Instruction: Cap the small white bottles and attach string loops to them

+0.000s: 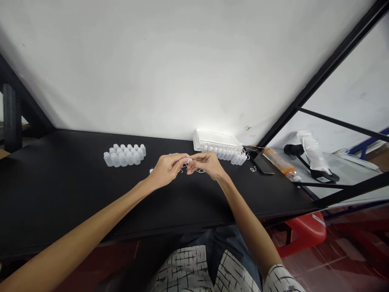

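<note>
My left hand [170, 168] and my right hand [208, 164] meet above the middle of the black table. Fingertips of both are closed in a pinch on a small white plastic piece [187, 160], mostly covered by the fingers, so its exact kind is unclear. Thin white looped pieces [200, 170] lie on the table just behind and under my hands. To the left stand several small translucent white bottles [124, 156] in rows. Another group of small white bottles [226, 154], with thin white loops at their right end, sits beyond my right hand.
A white stack [217, 140] rests against the wall behind the right-hand bottles. Farther right are a dark phone [263, 163], a clear bottle with an orange label [281, 163] and a black metal frame [331, 190]. A red stool [304, 233] stands below, to the right.
</note>
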The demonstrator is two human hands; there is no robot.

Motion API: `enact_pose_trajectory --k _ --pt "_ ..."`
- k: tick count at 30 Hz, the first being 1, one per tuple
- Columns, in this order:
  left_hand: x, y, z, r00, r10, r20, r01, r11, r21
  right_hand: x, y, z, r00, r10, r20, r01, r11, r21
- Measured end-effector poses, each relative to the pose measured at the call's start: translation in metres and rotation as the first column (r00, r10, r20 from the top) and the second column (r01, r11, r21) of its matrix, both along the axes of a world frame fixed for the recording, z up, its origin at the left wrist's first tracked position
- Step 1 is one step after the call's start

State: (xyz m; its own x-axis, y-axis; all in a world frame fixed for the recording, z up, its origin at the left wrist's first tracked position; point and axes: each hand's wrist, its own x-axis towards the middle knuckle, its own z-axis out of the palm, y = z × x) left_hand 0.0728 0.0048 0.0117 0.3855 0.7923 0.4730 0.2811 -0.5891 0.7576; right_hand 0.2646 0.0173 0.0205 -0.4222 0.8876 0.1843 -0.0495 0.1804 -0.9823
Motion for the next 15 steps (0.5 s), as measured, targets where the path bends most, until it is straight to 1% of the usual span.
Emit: enact_pose_trajectory --k 3,5,7,11,15 --pt "0.0018 -0.0012 -0.0006 0.994 -0.034 0.102 0.05 0.985 -0.165 -0.003 -0.002 0.001 1.0 -0.025 0.019 0.025 1.0 0.002" --pt "0.0033 -0.0014 -0.0004 0.982 -0.043 0.183 0.092 0.959 -0.267 -0.0039 -0.0027 0.0014 0.998 -0.04 0.042 0.039 0.999 0.018" --pt "0.0046 -0.0013 0.0007 0.966 -0.042 0.254 0.13 0.931 -0.341 -0.0038 -0.0024 0.0014 0.995 -0.059 0.081 0.054 0.997 0.06" --pt "0.0054 0.0004 0.0033 0.937 -0.046 0.347 0.192 0.897 -0.399 -0.0022 0.0 0.0009 0.971 -0.149 0.186 0.116 0.977 0.178" --pt "0.0039 0.0034 0.0036 0.922 -0.036 0.385 0.223 0.862 -0.454 -0.0034 0.001 -0.0006 0.941 -0.267 0.207 0.201 0.935 0.293"
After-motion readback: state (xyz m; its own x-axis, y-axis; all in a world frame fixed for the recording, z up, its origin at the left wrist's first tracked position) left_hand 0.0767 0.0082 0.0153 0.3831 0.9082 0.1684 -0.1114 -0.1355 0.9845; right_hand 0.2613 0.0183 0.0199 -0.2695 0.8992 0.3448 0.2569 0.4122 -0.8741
